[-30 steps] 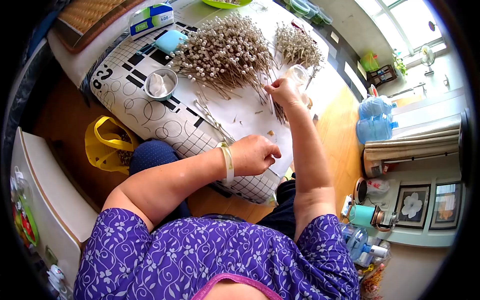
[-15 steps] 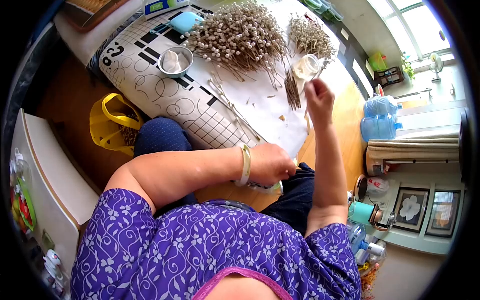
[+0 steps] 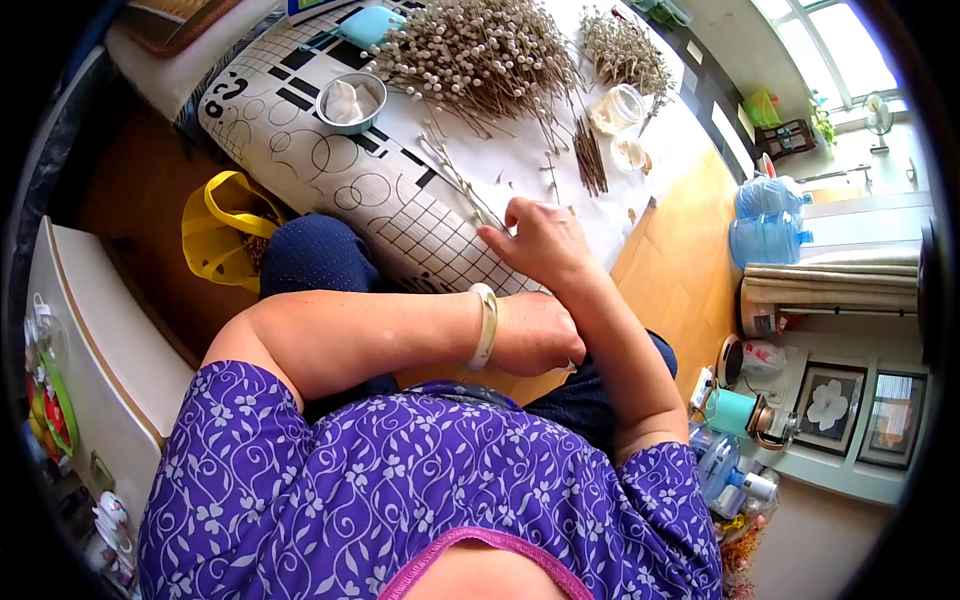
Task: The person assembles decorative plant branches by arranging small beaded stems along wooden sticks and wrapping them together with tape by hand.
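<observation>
My left hand (image 3: 535, 332), with a pale bangle (image 3: 484, 328) at the wrist, is closed in a fist above my lap; what lies inside it is hidden. Crossing in front of it, my right hand (image 3: 545, 240) reaches over the table's near edge, thumb and index finger apart. Just beyond its fingertips lie thin budded stems (image 3: 455, 180). Farther off are a small budded twig (image 3: 552, 178), a bundle of short brown sticks (image 3: 590, 160) and a clear jar (image 3: 618, 108) with pale contents. A large heap of white-budded stems (image 3: 470, 62) lies behind.
A metal bowl (image 3: 352, 103) with white contents stands left of the heap, near a light-blue pouch-like item (image 3: 368, 28). A smaller dried bunch (image 3: 625, 55) lies at the back right. By my knee hangs a yellow bag (image 3: 215, 235). Water jugs (image 3: 765, 240) stand on the right.
My right hand has come down and left from beside the jar to the near stems, its pinch now opened. My left hand stays closed, slightly lower. The view has shifted a little.
</observation>
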`<action>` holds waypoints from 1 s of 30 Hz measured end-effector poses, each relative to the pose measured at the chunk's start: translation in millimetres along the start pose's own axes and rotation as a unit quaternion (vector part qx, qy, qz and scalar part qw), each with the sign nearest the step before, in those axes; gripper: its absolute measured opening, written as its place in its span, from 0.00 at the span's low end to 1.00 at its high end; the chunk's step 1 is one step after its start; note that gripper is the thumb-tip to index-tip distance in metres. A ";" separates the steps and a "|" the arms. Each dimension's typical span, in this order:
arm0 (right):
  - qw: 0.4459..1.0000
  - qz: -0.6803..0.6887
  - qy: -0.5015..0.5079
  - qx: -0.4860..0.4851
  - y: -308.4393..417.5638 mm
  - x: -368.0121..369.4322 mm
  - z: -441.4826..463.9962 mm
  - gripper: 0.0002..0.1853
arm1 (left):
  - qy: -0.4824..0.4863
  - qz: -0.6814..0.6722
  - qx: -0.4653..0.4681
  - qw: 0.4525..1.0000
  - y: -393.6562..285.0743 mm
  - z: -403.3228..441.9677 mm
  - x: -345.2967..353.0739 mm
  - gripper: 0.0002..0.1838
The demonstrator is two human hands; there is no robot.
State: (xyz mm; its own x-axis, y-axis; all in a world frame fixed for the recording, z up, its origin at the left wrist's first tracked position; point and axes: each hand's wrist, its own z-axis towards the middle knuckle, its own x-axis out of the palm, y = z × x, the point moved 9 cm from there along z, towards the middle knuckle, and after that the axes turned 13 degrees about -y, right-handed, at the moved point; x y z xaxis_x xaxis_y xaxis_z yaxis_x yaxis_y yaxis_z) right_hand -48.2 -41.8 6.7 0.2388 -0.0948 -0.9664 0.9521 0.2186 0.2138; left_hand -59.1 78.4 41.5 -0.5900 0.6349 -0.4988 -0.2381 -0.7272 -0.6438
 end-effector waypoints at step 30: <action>0.756 0.613 -0.163 0.163 -108.3 -42.7 -16.0 0.06 | -0.289 -0.373 -0.438 0.765 126.9 8.6 -60.6 0.08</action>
State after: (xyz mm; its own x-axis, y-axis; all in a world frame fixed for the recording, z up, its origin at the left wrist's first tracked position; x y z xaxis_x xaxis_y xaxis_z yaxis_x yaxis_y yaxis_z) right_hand -164.6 -45.9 22.5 0.9635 -0.2605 0.0612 -0.0389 0.0900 0.9952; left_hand -60.2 -54.7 -5.0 -0.8455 0.3817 0.3733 -0.2151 0.3963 -0.8925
